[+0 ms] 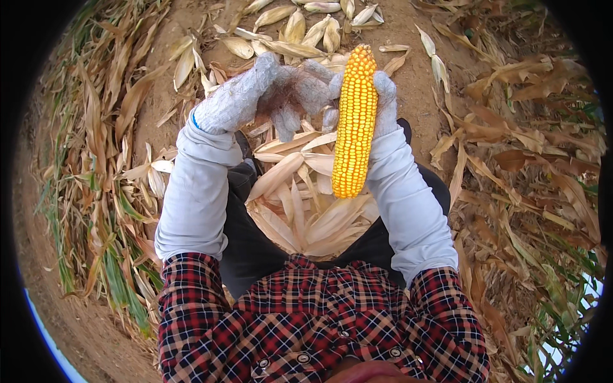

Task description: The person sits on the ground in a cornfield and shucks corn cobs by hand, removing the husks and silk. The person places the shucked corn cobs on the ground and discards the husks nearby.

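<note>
My right hand (385, 101), in a pale glove, is closed round a husked ear of corn (355, 127). The yellow ear stands with its narrow tip up, its kernels bare along the side I see. Close to the left of the ear is my left hand (274, 89), also gloved, with fingers and thumb apart. Reddish-brown corn silk clings to this glove's palm and fingers. Under both hands, loose pale husks (306, 210) lie heaped between my legs.
Several ears in pale husks (294, 29) lie on bare soil (150, 108) at the far side. Dry cornstalks and leaves (105, 127) line the left, and more dry leaves (523, 147) cover the right. One husk-covered piece (438, 67) lies right of the ear.
</note>
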`<state>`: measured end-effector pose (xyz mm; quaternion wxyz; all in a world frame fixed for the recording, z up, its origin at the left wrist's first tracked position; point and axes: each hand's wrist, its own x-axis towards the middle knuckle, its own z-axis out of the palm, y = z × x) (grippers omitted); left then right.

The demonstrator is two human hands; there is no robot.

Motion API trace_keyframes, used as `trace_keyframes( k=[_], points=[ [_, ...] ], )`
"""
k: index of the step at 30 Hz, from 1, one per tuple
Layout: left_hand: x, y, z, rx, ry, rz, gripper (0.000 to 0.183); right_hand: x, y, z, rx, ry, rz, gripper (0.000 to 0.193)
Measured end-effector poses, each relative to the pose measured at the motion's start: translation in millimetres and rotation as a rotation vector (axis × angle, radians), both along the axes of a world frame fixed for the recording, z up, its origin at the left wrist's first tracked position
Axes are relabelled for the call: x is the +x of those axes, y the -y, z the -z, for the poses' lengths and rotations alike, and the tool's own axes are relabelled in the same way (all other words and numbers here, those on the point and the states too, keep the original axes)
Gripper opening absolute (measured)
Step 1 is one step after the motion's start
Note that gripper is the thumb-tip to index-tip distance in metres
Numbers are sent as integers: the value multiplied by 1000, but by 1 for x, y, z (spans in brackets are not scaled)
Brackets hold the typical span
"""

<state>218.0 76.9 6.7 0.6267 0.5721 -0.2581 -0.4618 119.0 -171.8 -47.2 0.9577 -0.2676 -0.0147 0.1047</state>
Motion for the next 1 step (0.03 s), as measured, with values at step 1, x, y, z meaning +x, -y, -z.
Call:
trace_keyframes(
  k=[1],
  points=[
    [-1, 4, -5, -5, 1, 24, 108, 1, -1, 0, 1, -1, -1, 67]
  ],
)
